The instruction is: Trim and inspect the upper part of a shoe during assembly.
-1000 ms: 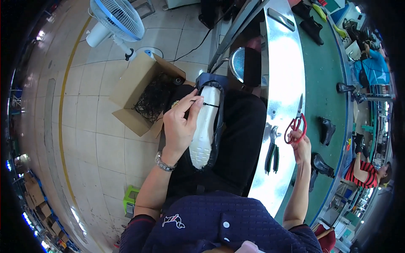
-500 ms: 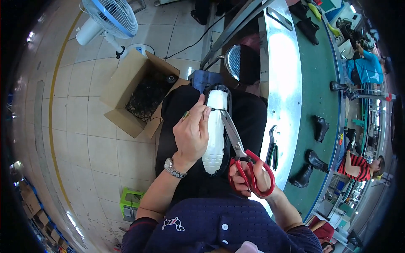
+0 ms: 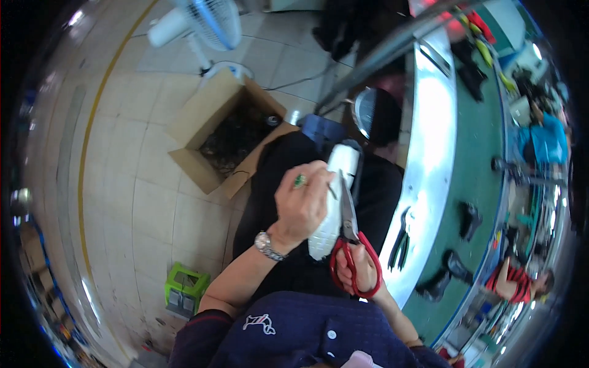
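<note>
A black shoe rests across my lap with its white sole [image 3: 343, 161] turned upward. My left hand [image 3: 302, 201], with a green-stoned ring, lies over the left side of the sole. Its fingers are pinched together on a thin dark strip [image 3: 333, 194], whose loose end shows against the white. In my right hand [image 3: 362, 270] are scissors [image 3: 349, 228] with red handles, fingers and thumb through the loops. Their blades point away from me along the sole's right side, tips near my left fingertips, and look nearly closed. Motion smears the hands somewhat.
An open cardboard box [image 3: 196, 126] of dark tangled scraps stands on the floor, left of my knees. At right, black-handled pliers [image 3: 402, 245] lie on a metal ledge [image 3: 423, 135]. Beyond it a green conveyor [image 3: 454, 214] carries black shoes. A fan [image 3: 211, 24] stands far left.
The dark strip spanned the sole toward the blades; now it hangs short from my left fingers. Both hands have come nearer my body, and the scissors' blades have closed. My view has shifted.
</note>
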